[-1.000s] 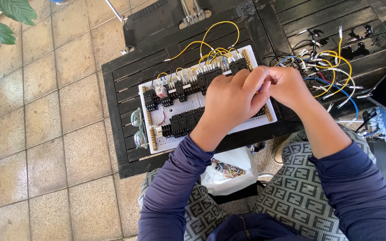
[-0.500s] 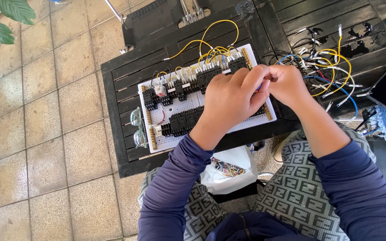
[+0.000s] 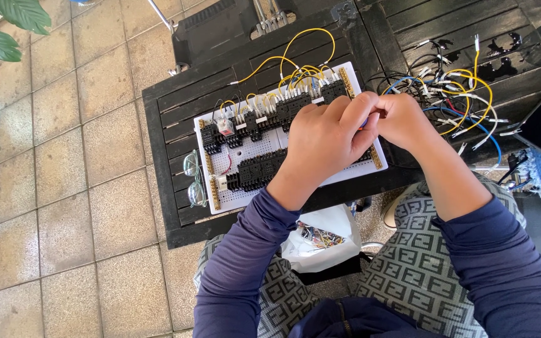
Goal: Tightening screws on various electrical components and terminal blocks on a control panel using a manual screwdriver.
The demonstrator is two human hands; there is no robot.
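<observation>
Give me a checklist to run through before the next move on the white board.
1. Both hands meet over the board: left hand, right hand: ok.
2. What the fingertips pinch: cannot tell, hidden.
3. Board lies flat on the black table: ok.
4. Loose wires within the right hand's reach: ok.
5. Glasses clear of the board: not ok, they lie against its left edge.

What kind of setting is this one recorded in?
Probably an outdoor patio used as a hobby electronics spot: stone floor tiles, a dark slatted table, plant leaves, and a white wiring board under both hands.
</observation>
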